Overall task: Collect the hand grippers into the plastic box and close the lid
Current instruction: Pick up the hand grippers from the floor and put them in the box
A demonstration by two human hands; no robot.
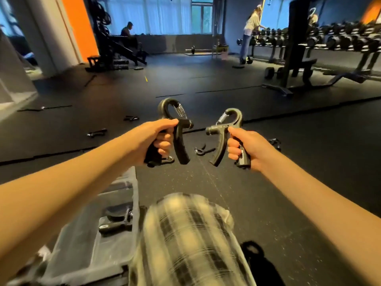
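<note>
L hand (pixel 153 139) grips first hand gripper (pixel 181 146), R hand (pixel 246 149) second hand gripper (pixel 221 150) (both beyond plastic box (pixel 78 244), apart)

Black rubber floor mats (pixel 185 83) cover the room. At two o'clock a long rack of black dumbbells (pixel 340 41) stands behind a black weight bench (pixel 305 66), with a standing person (pixel 248 32) at one o'clock. At eleven o'clock a seated person (pixel 127 30) is beside an orange wall panel (pixel 80 23). Pale curtained windows (pixel 156 15) fill twelve o'clock.
</note>
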